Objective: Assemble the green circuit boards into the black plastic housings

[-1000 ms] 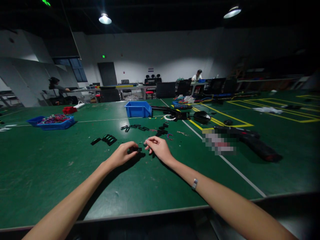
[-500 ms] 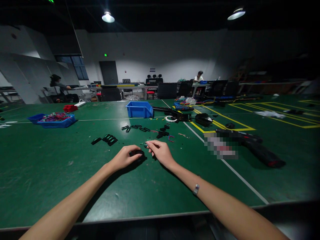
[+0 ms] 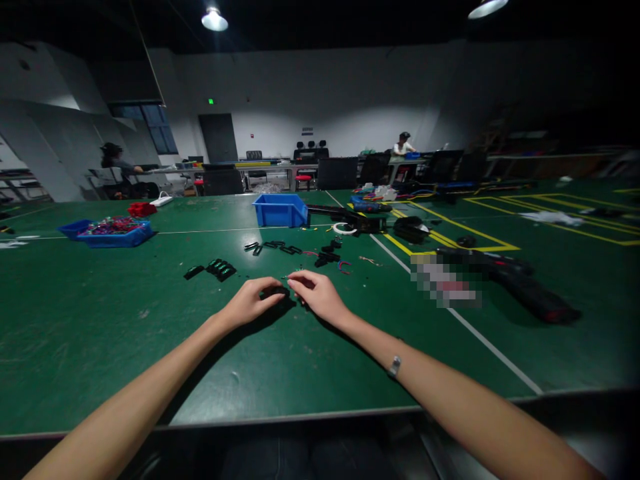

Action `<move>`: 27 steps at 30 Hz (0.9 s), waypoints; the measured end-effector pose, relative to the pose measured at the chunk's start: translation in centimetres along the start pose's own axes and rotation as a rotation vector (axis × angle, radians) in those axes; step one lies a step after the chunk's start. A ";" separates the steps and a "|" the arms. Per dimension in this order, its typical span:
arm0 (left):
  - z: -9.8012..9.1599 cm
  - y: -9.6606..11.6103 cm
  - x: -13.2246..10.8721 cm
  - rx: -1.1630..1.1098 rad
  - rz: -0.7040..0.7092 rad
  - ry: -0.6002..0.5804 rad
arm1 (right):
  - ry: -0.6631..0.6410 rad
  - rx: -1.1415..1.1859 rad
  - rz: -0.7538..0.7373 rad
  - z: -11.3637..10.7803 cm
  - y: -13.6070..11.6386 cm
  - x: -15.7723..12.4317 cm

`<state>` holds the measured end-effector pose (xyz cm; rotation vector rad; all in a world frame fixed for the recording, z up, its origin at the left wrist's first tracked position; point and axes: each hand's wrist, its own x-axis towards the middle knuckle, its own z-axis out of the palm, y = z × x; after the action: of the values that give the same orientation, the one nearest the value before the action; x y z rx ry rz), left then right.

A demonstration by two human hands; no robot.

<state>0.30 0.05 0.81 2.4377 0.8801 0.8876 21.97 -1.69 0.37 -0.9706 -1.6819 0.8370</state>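
My left hand [image 3: 251, 301] is curled around a small black plastic part [image 3: 279, 291] just above the green table. Its thumb and fingers close on the part's sides and cover much of it. Right beside it, my right hand [image 3: 323, 298] has thumb and fingertips pinched together near the part's far end; what they hold is too small to make out. Beyond the left hand lie several black pieces with green circuit boards [image 3: 220, 269]. A scattered row of black rectangular frames [image 3: 274, 247] sits farther out.
A blue bin [image 3: 281, 212] stands ahead, with a blue tray [image 3: 117, 237] of coloured wires to the left. Black parts [image 3: 327, 255] and a white ring [image 3: 344, 229] lie beyond my right hand. A black tool [image 3: 535, 290] rests at right. Two people sit at far tables.
The view has tilted down slightly, so the table appears higher. Both hands stay together around the black part, with only small finger shifts.
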 end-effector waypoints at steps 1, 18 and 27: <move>0.0 0.0 0.0 0.003 0.002 -0.001 | 0.007 -0.004 -0.020 0.0 0.0 0.0; 0.0 0.1 0.0 0.010 0.009 -0.065 | 0.003 -0.160 -0.170 -0.4 0.0 0.0; 0.0 0.3 0.1 0.004 -0.002 -0.037 | -0.026 -0.196 -0.221 -0.4 -0.6 -0.3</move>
<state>0.45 -0.10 0.96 2.4476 0.8718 0.8383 22.32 -2.14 0.87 -0.8862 -1.8798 0.5488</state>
